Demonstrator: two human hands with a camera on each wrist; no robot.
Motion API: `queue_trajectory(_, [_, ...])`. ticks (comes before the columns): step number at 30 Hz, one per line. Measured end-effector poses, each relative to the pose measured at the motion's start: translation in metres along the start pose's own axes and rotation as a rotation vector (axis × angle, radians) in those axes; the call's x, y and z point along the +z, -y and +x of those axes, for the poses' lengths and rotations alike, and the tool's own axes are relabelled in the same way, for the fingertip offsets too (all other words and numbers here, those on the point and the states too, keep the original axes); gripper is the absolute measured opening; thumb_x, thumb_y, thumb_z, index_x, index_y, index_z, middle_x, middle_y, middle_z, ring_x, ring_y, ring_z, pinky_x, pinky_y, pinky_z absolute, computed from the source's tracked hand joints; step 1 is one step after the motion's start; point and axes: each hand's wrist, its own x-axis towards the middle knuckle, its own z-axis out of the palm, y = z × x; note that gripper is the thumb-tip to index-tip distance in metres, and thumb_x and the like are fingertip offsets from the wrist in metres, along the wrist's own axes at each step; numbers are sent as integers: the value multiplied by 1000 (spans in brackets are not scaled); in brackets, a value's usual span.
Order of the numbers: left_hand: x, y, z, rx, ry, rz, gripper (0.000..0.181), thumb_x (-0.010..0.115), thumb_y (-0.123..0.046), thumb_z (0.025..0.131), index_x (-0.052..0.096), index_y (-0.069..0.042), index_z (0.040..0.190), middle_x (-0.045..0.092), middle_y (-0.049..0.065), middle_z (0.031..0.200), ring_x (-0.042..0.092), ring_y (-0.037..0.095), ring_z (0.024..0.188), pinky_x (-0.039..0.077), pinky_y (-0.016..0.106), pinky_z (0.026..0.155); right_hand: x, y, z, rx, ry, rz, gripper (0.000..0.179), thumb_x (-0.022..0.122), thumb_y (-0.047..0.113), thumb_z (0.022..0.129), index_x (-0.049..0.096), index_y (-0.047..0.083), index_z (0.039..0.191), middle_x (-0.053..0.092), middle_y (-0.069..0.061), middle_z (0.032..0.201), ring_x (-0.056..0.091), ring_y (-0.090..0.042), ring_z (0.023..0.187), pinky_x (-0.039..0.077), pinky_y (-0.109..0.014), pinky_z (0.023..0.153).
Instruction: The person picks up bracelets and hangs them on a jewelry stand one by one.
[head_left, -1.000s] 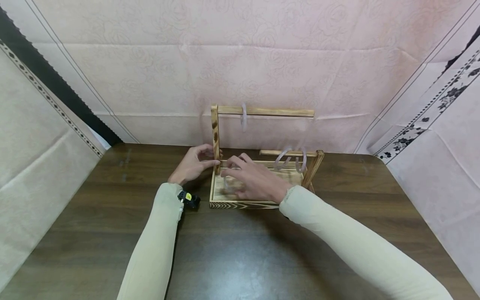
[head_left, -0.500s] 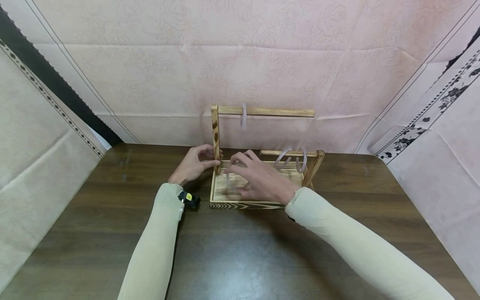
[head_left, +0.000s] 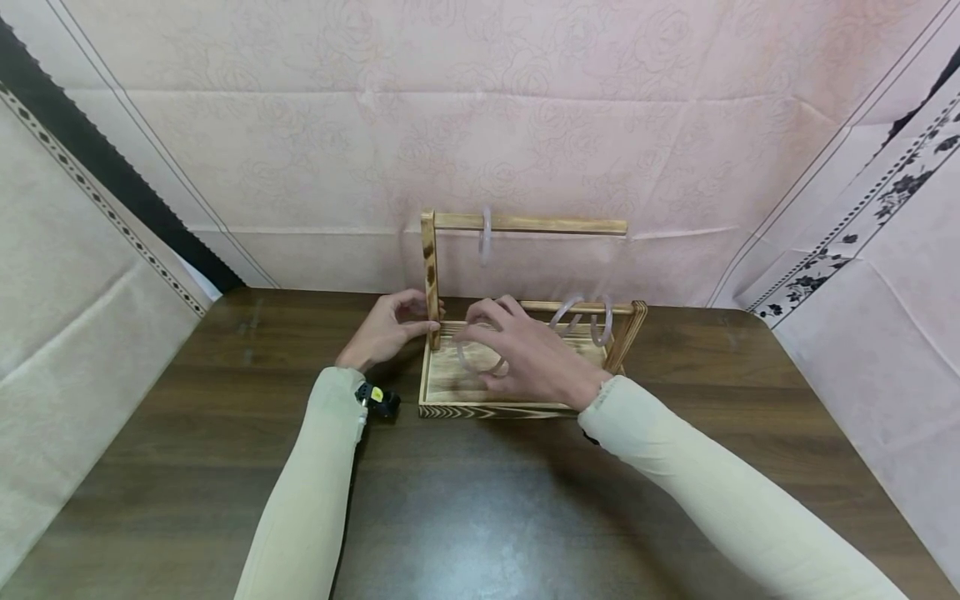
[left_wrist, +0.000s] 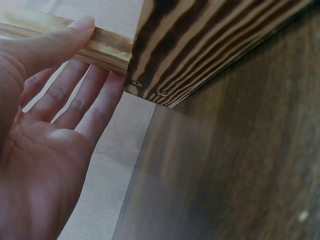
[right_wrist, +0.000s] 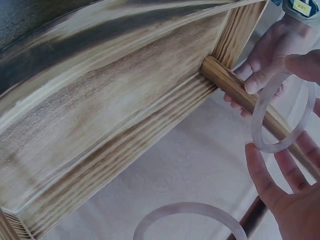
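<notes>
A wooden stand has a shallow tray, a tall left post with a high bar, and a short right post with a low bar. My left hand grips the foot of the tall post, thumb in front and fingers behind; the left wrist view shows the thumb on the wood. Above the tray, my right hand pinches a translucent bangle between thumb and fingers. One bangle hangs on the high bar. Two more bangles hang on the low bar.
The stand sits on a dark wooden table near its back edge. Behind it rises a pale patterned cloth. A small black camera is strapped at the left wrist, close to the tray's left side.
My right hand has shifted slightly to the right with the bangle. The bangle has turned, so its round outline now shows in the head view. My left hand has stayed in place.
</notes>
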Motion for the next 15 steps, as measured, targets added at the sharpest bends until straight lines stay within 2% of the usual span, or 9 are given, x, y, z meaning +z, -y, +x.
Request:
queue_trajectory(7, [0,-1,-1,-10,-1,-1,31,76,-16,93,67,-12,123,72,9,120,66,25,114,51,45,103,-5,0,-3,21,-19,-22,52,85,24,80,65,21,128,55,-2,133,50,-22,121,57,-35,82])
queue_trajectory(15, [0,-1,-1,-6,11,-22,31,76,-15,93,67,-11,123,73,8,121,66,25,115,50,45,104,-10,0,-6,6,-52,-47,52,83,25,83,65,20,131,55,-6,135,50,-25,124,57,-40,89])
